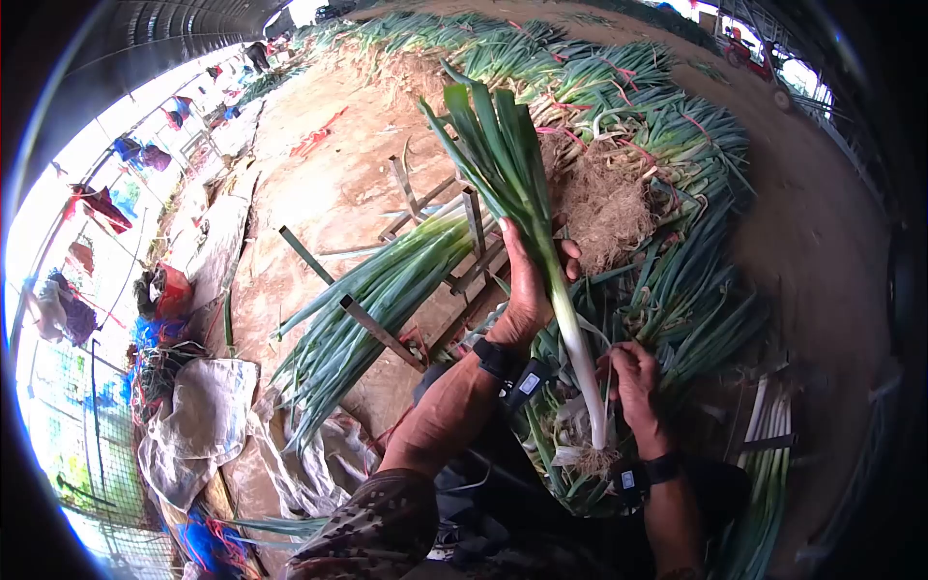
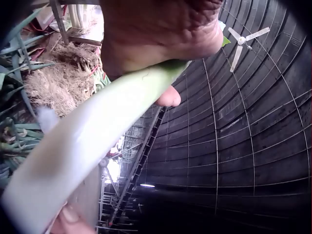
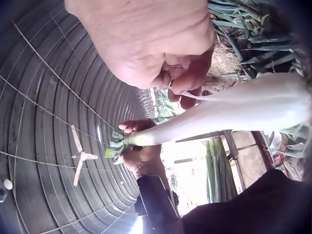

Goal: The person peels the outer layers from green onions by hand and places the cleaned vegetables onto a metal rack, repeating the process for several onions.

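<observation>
In the head view, the leek (image 1: pixel 577 353) slants from upper middle to lower middle, with my left hand (image 1: pixel 529 285) curled round its stem. Just right of its white lower part, my right hand (image 1: pixel 635 387) pinches a thin strip of skin (image 3: pixel 196 96).

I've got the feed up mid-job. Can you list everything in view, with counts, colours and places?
Held leek: one, white stalk, green leaves, centre
Leek bundle: one, green and white, in rack
Metal rack: one, greyish-brown, left of centre
Leek heap: too many to count, green, red ties, right and beyond
Loose leeks: several, green and white, lower right
Plastic sheeting: two visible pieces, whitish, lower left
Hanging cloths or bags: several, mixed colours, far left
Ceiling fan: one, white, overhead
Wrist devices: two, black, one per wrist
Left hand: one, bare, gripping held leek
Right hand: one, bare, pinching thin whitish peel
</observation>
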